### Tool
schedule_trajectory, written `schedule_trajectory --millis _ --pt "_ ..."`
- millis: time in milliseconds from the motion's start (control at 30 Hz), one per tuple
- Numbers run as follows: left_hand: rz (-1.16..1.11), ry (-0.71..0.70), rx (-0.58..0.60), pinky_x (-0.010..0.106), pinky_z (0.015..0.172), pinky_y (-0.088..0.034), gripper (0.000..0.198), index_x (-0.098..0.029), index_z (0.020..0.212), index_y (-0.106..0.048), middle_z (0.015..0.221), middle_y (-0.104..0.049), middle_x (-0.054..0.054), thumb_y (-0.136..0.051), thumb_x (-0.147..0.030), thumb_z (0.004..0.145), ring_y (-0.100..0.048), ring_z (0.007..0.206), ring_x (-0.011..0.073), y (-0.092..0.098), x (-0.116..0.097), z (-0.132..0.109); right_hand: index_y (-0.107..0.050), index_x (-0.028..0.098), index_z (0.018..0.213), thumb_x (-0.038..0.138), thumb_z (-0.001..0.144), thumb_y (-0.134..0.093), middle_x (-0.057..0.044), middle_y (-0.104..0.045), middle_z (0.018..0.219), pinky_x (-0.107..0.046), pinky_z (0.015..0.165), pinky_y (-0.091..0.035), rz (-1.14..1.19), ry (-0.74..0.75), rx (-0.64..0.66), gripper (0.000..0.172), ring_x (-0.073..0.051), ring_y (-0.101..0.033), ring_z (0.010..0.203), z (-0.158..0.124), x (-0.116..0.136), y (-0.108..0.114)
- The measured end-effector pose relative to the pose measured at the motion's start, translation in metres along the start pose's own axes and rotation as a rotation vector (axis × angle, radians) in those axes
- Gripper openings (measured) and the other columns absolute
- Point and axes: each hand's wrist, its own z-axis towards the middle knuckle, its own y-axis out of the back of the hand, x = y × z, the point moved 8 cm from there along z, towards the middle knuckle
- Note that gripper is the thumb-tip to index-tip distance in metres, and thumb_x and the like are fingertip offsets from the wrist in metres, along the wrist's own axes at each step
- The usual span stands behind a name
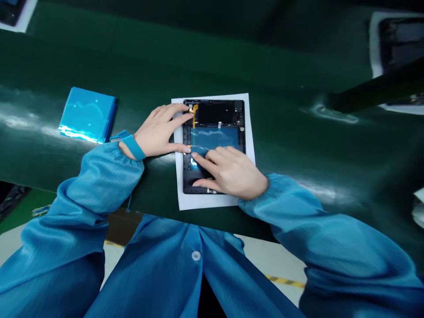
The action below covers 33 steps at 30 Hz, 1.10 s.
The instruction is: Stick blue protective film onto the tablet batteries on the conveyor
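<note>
An opened tablet [214, 113] lies on a white sheet [251, 150] in front of me, its inside facing up. A blue, shiny rectangular part [215, 136], perhaps a battery, fills its middle. An orange ribbon cable [194, 118] runs near its upper left. My left hand [157, 130] rests at the tablet's left edge, fingers spread, with the fingertips by the ribbon cable and the thumb lower down. Across the lower part reaches my right hand [233, 172]. Its index fingertip touches down near my left thumb, its own thumb is stretched apart, and its other fingers are bent.
A stack of shiny blue sheets or pouches [88, 114] sits on the green tabletop [132, 66] to my left. Other devices on white sheets show at the far left corner and far right [402, 39]. A dark post-like object [374, 95] stands at the right.
</note>
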Motion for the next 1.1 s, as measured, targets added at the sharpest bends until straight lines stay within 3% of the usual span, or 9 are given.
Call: schedule_trajectory --millis 200,367,433,600,700,800,933,1033,1100 --pt "-0.003 0.003 0.002 0.06 0.12 -0.029 0.098 -0.022 0.153 -0.045 0.158 -0.041 0.02 -0.05 -0.088 0.08 -0.038 0.146 0.0402 0.0 0.0 0.0 -0.06 0.011 0.143 0.065 0.101 -0.034 -0.016 -0.064 0.102 -0.037 0.073 -0.029 -0.097 -0.266 -0.049 0.073 -0.027 -0.051 0.086 -0.004 -0.043 0.004" --pt "-0.012 0.0 0.003 0.06 0.12 -0.029 0.096 -0.023 0.152 -0.045 0.158 -0.041 0.019 -0.053 -0.086 0.081 -0.038 0.146 0.0402 0.0 0.001 0.001 -0.068 0.008 0.13 0.064 0.1 -0.038 -0.012 -0.063 0.089 -0.036 0.07 -0.03 -0.002 0.018 -0.06 0.07 -0.023 -0.047 0.08 -0.019 0.006 0.009" --pt "-0.01 -0.002 0.003 0.06 0.12 -0.029 0.096 -0.023 0.153 -0.045 0.158 -0.041 0.019 -0.053 -0.086 0.081 -0.038 0.146 0.0404 0.0 0.001 0.001 -0.069 0.01 0.129 0.063 0.101 -0.039 -0.011 -0.064 0.09 -0.036 0.07 -0.031 0.022 0.054 -0.08 0.067 -0.023 -0.048 0.08 -0.027 0.01 0.01" --pt "0.005 0.004 0.003 0.06 0.119 -0.031 0.095 -0.024 0.153 -0.045 0.158 -0.042 0.018 -0.053 -0.085 0.081 -0.04 0.145 0.041 0.003 0.002 0.001 -0.065 0.013 0.137 0.062 0.102 -0.033 -0.015 -0.064 0.101 -0.037 0.072 -0.036 -0.051 -0.265 -0.097 0.068 -0.025 -0.052 0.084 -0.038 -0.065 0.003" --pt "0.005 0.014 0.005 0.06 0.119 -0.031 0.095 -0.026 0.154 -0.045 0.158 -0.041 0.017 -0.053 -0.086 0.08 -0.04 0.145 0.0417 0.004 0.003 0.001 -0.064 0.016 0.139 0.068 0.1 -0.03 -0.015 -0.062 0.1 -0.037 0.072 -0.039 -0.031 -0.279 -0.079 0.074 -0.025 -0.053 0.084 -0.047 -0.091 -0.002" --pt "-0.001 0.029 0.015 0.061 0.119 -0.03 0.096 -0.028 0.154 -0.044 0.159 -0.041 0.016 -0.053 -0.087 0.079 -0.039 0.145 0.0417 0.005 0.004 0.0 -0.067 0.014 0.135 0.074 0.096 -0.033 -0.013 -0.061 0.094 -0.035 0.069 -0.038 0.013 -0.112 -0.073 0.079 -0.023 -0.05 0.078 -0.06 -0.074 0.001" --pt "-0.008 0.048 0.032 0.06 0.119 -0.03 0.097 -0.03 0.154 -0.043 0.16 -0.04 0.014 -0.052 -0.088 0.078 -0.038 0.145 0.0413 0.006 0.003 -0.001 -0.071 0.012 0.127 0.07 0.095 -0.046 -0.01 -0.061 0.085 -0.033 0.067 -0.037 0.07 0.095 -0.124 0.07 -0.019 -0.047 0.074 -0.082 -0.041 0.011" --pt "-0.001 0.061 0.039 0.061 0.118 -0.029 0.096 -0.03 0.154 -0.043 0.16 -0.04 0.014 -0.053 -0.087 0.079 -0.038 0.145 0.0422 0.007 0.002 -0.002 -0.072 0.016 0.127 0.067 0.095 -0.051 -0.009 -0.062 0.084 -0.032 0.068 -0.036 0.077 0.103 -0.151 0.063 -0.019 -0.047 0.075 -0.083 -0.042 0.01" --pt "0.009 0.064 0.05 0.061 0.118 -0.03 0.095 -0.028 0.154 -0.042 0.16 -0.039 0.015 -0.054 -0.086 0.08 -0.038 0.145 0.0429 0.008 0.001 -0.003 -0.07 0.02 0.131 0.068 0.096 -0.045 -0.009 -0.063 0.087 -0.034 0.068 -0.035 0.06 0.031 -0.148 0.064 -0.02 -0.047 0.076 -0.074 -0.056 0.005"
